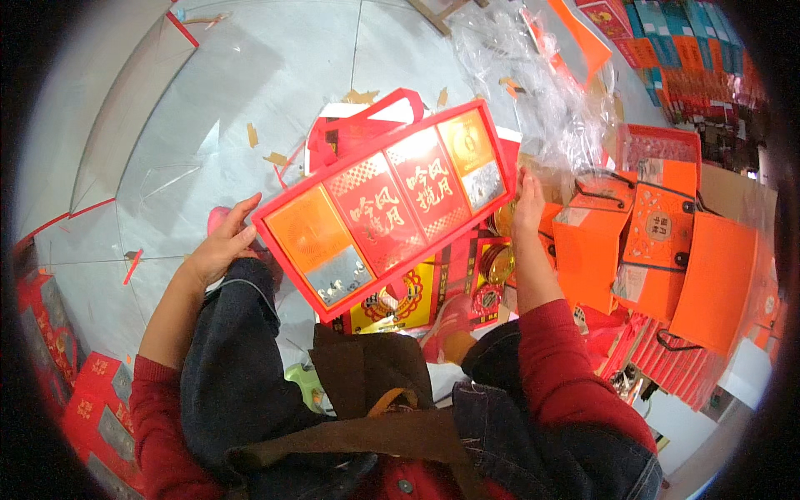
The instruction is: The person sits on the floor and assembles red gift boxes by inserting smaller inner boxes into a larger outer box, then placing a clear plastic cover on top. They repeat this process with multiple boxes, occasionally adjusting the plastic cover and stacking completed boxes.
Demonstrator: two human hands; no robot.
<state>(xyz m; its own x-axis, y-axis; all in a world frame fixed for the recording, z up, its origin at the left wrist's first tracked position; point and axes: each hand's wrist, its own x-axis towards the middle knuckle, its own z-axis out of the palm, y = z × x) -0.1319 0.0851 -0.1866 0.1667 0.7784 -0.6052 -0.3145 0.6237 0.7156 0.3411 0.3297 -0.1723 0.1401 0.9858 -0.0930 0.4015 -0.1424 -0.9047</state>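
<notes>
A long red gift box is held tilted in front of me, its left end lower than its right. Several small red, orange and silver boxes sit side by side inside it, under what looks like a shiny clear cover. My left hand grips its left end, thumb at the edge. At the right end my right hand is closed on the rim, its fingers partly hidden. Behind the gift box shows a red strap, seemingly a bag handle. Below it lies a yellow and red printed package, mostly covered, with round gold tins beside it.
Orange gift bags with dark handles crowd the right side. Crumpled clear plastic wrap lies at the upper right. Red boxes stand at the lower left. Brown scraps are scattered on the grey tiled floor; a pale panel stands upper left.
</notes>
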